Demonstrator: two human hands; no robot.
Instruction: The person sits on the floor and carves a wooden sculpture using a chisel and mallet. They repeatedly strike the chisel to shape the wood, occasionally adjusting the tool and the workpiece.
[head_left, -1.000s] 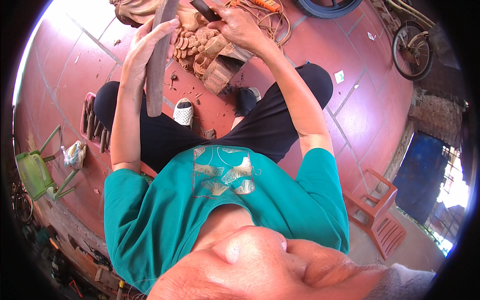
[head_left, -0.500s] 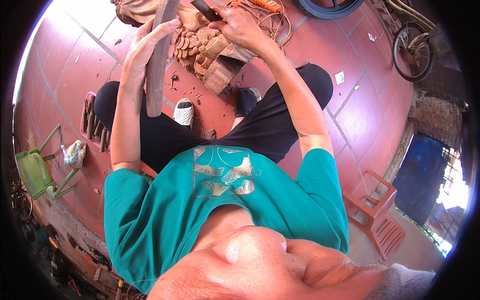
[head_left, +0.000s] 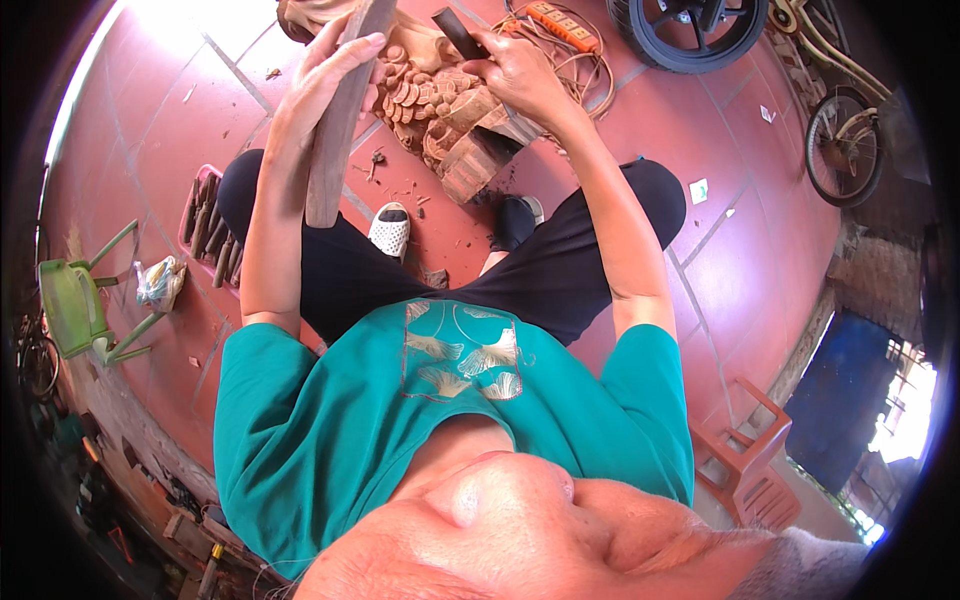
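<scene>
At the top of the view my left hand [head_left: 318, 80] is closed round a long flat wooden bat [head_left: 340, 145], which slants down toward my knee. My right hand [head_left: 525, 82] grips a short dark bar-like tool [head_left: 460, 35]; its top end sticks out above the fist, and its lower end is hidden. Both hands are over a carved wooden sculpture [head_left: 425, 100] with scale-like relief, lying on the floor between my feet. The bat's upper part overlaps the carving in the picture; whether they touch, I cannot tell.
Wood chips [head_left: 415, 210] litter the red tiles around my shoes. A pink tray [head_left: 187, 222] of several tools sits by my left knee, near a green chair [head_left: 75, 310]. Beyond the carving lie an orange power strip [head_left: 560, 27] with cables and a wheel [head_left: 690, 60]. A brown plastic chair [head_left: 745, 450] stands right.
The whole scene has shifted rightward and slightly down in the picture. The bat leans more to the right at its top. Both hands keep their grips.
</scene>
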